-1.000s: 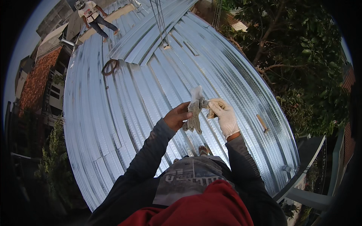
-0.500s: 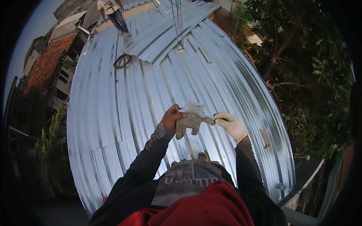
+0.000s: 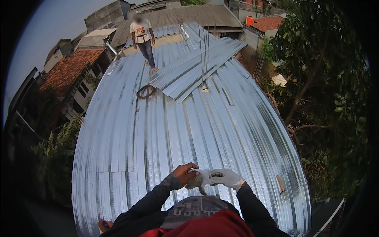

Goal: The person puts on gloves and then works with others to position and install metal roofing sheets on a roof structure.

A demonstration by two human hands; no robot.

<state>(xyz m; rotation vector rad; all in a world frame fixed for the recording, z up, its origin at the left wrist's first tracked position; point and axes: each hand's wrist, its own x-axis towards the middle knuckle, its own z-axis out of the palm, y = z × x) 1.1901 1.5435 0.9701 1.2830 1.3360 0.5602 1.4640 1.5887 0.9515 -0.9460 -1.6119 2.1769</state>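
From where I stand on the ribbed metal roof (image 3: pixel 166 146), the inspection centres on a grey knit work glove (image 3: pixel 194 181) with a white cuff. It is held off the roof at the near middle, just in front of the wearer's dark shirt (image 3: pixel 197 205). The bare left hand (image 3: pixel 184 174) has its grip clamped on the left part of the glove, thumb lying across it. The right hand (image 3: pixel 227 178), itself covered by a white glove, has its grip together on the cuff's right edge — the exact fingertip contact is too small to confirm. Both sleeves are dark.

To the near right, a wooden-handled tool (image 3: pixel 280 184) lies on the roof, well apart from the right hand; its head is not distinct. Farther off, left of centre, a brown coil (image 3: pixel 145 92) rests beside loose ribbed sheets (image 3: pixel 189 75) laid diagonally over the roofing. Thin upright rods (image 3: pixel 204 55) rise in front of those sheets. At the far left a co-worker (image 3: pixel 141 33) in a pale shirt stands upright — feet near the sheets' left end. Leafy trees (image 3: pixel 327 87) border the right side.
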